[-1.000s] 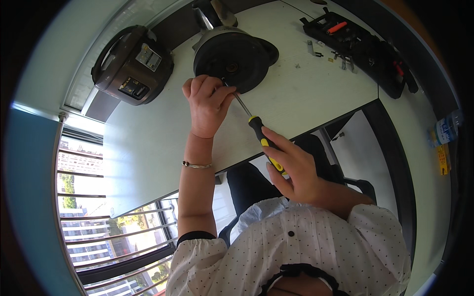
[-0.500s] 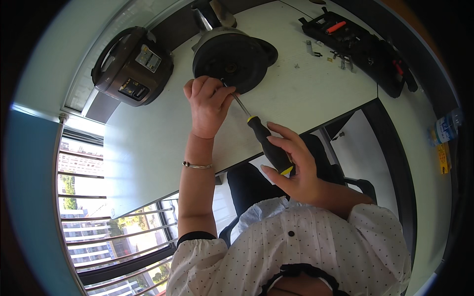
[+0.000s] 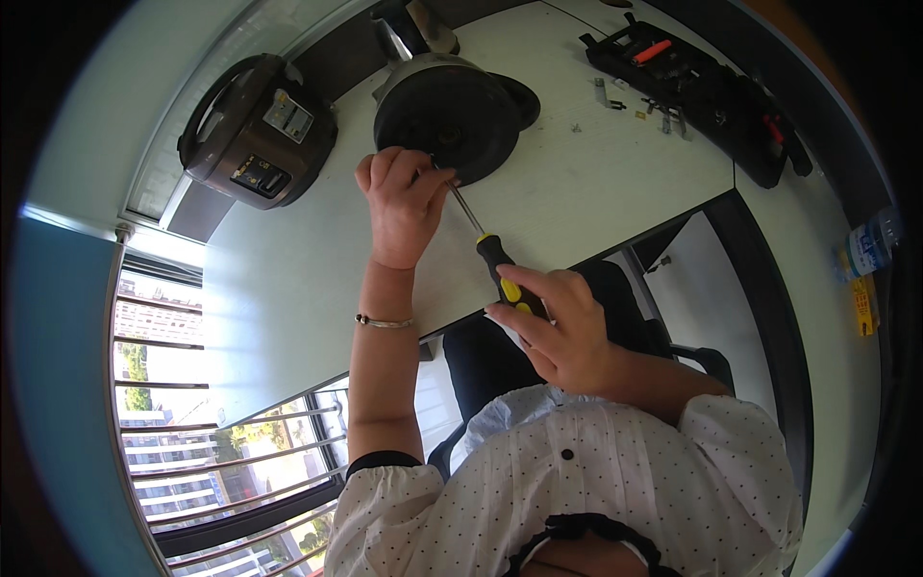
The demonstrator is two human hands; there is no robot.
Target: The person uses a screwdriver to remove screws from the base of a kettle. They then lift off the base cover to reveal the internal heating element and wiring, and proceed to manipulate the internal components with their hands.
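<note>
A kettle (image 3: 413,106) lies on its side with its round black base toward me and its handle to the right. At the lower edge of the base, my left hand (image 3: 399,207) is closed, thumb and fingers pinching round the tip end of a screwdriver (image 3: 493,252). Whether a screw sits under the tip is hidden by those fingers. The screwdriver slants down to the right, with a thin metal shaft and a black and yellow handle. My right hand (image 3: 567,322) grips the back end of that handle between thumb and fingers.
A brown electric pressure cooker (image 3: 260,135) stands left of the kettle on the white table (image 3: 298,288). An open black tool case (image 3: 707,101) lies back right beside small metal pieces (image 3: 663,115). At the far right are a plastic bottle (image 3: 870,247) and a yellow box (image 3: 864,306).
My right hand's fingers, looser before, have closed on the screwdriver handle. The handle has turned, showing yellow patches, and shifted slightly left. My left hand and the kettle have hardly moved.
</note>
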